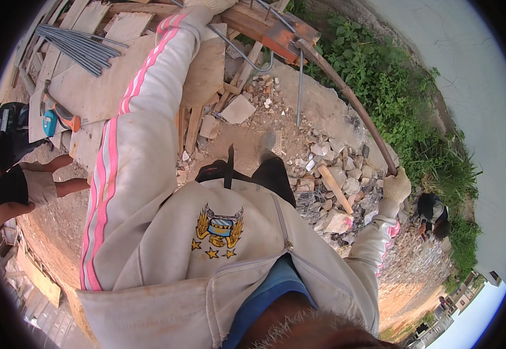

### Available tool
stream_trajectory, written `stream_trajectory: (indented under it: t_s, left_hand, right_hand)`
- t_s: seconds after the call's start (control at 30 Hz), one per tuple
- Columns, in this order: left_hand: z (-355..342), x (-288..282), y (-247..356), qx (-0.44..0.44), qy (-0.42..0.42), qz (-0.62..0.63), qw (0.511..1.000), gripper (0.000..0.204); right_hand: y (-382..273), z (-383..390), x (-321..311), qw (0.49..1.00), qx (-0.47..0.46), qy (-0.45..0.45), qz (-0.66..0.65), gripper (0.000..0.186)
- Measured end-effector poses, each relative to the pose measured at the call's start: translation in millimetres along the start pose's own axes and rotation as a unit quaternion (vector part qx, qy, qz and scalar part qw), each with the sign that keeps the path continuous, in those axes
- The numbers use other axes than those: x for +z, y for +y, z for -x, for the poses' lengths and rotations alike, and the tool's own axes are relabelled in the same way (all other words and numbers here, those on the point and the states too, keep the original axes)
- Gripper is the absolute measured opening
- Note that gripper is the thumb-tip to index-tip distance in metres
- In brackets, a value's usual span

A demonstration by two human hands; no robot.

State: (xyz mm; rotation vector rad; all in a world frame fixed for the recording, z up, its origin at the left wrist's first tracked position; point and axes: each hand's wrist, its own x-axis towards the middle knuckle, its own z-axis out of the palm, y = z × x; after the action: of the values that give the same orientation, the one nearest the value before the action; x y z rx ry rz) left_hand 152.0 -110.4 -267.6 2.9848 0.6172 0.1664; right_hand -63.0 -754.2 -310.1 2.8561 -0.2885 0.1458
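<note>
My right hand (396,185), in a pale work glove, is closed round the lower end of a long rusty metal bar (354,96). The bar runs up to a rust-red metal fixture (288,41) at the end of a wooden beam (246,20). A grey metal rod (247,57), bent into a hook, hangs by the beam, and a straight length of rod (299,87) points down below the fixture. At the top edge my gloved left hand (211,4) is over the beam near the bent rod; its fingers are cut off or hidden.
Straight metal rods (81,46) lie bundled on plywood (142,67) at left, near a hammer (61,113) and a blue tape measure (50,123). Broken rubble (346,174) lies below the beam. A crouching person (433,214) is at right; another person (17,186) is at left.
</note>
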Motion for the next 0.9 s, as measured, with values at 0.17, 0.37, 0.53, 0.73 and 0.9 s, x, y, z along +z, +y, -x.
stream_trajectory:
  t_s: [0.17, 0.37, 0.53, 0.73, 0.9]
  left_hand:
    - [9, -5, 2, 0.015, 0.011, 0.022, 1.000, 0.099]
    - [11, -16, -9, 0.046, -0.069, 0.039, 0.996, 0.101]
    - [19, -26, -13, 0.042, -0.044, 0.059, 0.996, 0.102]
    - [-23, 29, -11, 0.036, 0.013, -0.019, 0.999, 0.116]
    - [-30, 45, -15, 0.035, 0.044, -0.026, 0.998, 0.119]
  right_hand:
    - [-43, 101, -26, 0.996, 0.089, -0.023, 0.003, 0.016]
    - [-130, 208, -72, 0.980, 0.186, -0.065, -0.041, 0.013]
    - [-150, 256, -67, 0.988, 0.139, -0.042, -0.055, 0.039]
    - [-109, 224, -77, 0.979, 0.045, -0.049, -0.192, 0.042]
    - [-93, 213, -62, 0.984, 0.030, -0.058, -0.164, 0.033]
